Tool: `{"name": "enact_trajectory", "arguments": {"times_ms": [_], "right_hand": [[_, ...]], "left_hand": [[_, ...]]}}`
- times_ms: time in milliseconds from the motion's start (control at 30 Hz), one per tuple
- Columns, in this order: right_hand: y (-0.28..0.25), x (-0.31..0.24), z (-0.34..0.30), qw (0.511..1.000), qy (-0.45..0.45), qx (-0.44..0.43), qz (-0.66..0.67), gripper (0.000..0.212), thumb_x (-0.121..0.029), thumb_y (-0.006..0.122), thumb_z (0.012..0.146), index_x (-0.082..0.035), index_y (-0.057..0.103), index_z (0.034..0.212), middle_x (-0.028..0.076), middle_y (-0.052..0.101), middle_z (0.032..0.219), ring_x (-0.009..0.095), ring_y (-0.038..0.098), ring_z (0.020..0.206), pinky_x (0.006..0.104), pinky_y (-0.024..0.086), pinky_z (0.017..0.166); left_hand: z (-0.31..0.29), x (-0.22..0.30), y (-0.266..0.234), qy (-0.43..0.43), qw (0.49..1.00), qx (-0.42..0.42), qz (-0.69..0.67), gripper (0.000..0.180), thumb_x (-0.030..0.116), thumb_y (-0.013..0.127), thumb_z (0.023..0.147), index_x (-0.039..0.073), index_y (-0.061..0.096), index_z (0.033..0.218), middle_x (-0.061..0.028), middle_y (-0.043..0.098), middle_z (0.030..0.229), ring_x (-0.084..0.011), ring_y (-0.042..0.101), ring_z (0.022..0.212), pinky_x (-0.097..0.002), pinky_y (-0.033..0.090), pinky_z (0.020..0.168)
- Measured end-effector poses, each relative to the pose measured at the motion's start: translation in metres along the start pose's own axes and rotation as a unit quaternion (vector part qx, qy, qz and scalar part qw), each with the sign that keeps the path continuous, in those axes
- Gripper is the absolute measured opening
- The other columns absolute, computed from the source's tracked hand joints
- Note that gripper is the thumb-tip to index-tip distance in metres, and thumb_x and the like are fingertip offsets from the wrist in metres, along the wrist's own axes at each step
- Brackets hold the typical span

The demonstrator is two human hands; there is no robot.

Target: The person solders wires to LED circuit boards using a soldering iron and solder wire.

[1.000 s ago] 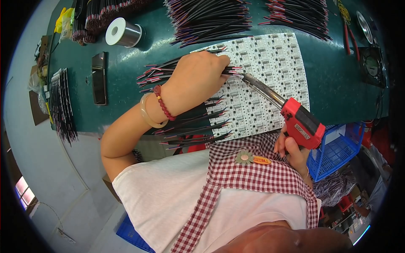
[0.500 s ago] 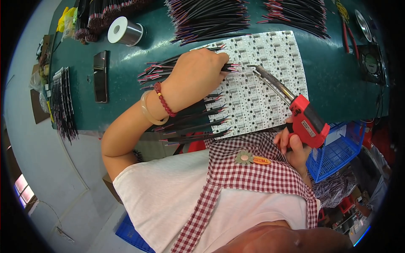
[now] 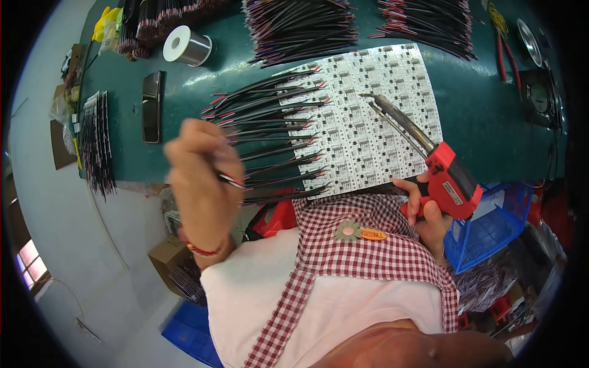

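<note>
My left hand (image 3: 205, 168), smeared by motion, hovers left of the circuit board, fingers curled round black wires (image 3: 230, 180) whose white and red tips poke out. My right hand (image 3: 426, 211) is wrapped round the handle of a red soldering gun (image 3: 454, 184). Its dark tip points up and left over the white circuit board sheet (image 3: 392, 129), which is covered with rows of small parts. Along the sheet's left edge lie several bunches of black wires (image 3: 264, 126), their stripped ends resting on the board and the other ends spread leftward.
At the back lie big piles of black wires (image 3: 300, 30). A solder spool (image 3: 195, 49) and a phone (image 3: 152, 107) stand left on the green table (image 3: 491, 116). Red-handled pliers (image 3: 504, 58) lie far right, beside a dark device (image 3: 540, 98). A blue crate (image 3: 485, 239) sits below the edge.
My left hand has drawn back from the board, moving left and nearer to me. The wire bunches it covered now show on the board. The soldering gun has barely shifted.
</note>
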State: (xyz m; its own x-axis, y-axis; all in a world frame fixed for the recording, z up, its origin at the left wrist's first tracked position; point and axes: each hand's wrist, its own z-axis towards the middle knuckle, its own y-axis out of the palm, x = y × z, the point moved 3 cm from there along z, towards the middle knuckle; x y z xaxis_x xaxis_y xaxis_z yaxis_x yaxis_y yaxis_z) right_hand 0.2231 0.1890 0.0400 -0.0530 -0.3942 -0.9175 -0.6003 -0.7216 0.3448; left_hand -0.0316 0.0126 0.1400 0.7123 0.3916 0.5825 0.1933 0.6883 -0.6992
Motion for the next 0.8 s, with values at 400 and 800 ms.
{"name": "enact_trajectory", "arguments": {"times_ms": [400, 800], "right_hand": [[0.000, -0.006, 0.002, 0.999, 0.024, -0.033, 0.016, 0.041, -0.017, 0.055, 0.091, 0.008, 0.044, 0.122, 0.002, 0.048, 0.061, 0.009, 0.047, 0.050, 0.0403, 0.053, 0.076], [0.006, -0.002, 0.001, 0.994, 0.105, -0.013, -0.019, 0.048, -0.029, 0.060, 0.088, 0.005, 0.045, 0.118, 0.004, 0.048, 0.063, 0.011, 0.046, 0.048, 0.0330, 0.052, 0.061]], "left_hand": [[-0.005, -0.008, 0.089, -0.122, 0.959, -0.254, 0.001, 0.017, 0.011, 0.068, 0.076, 0.000, 0.060, 0.086, -0.0149, 0.062, 0.075, -0.0294, 0.059, 0.062, -0.0335, 0.044, 0.056], [0.010, -0.013, 0.095, -0.039, 0.966, -0.249, 0.051, 0.016, 0.006, 0.067, 0.070, 0.001, 0.058, 0.083, -0.0127, 0.061, 0.079, -0.0332, 0.059, 0.068, -0.0372, 0.046, 0.059]]}}
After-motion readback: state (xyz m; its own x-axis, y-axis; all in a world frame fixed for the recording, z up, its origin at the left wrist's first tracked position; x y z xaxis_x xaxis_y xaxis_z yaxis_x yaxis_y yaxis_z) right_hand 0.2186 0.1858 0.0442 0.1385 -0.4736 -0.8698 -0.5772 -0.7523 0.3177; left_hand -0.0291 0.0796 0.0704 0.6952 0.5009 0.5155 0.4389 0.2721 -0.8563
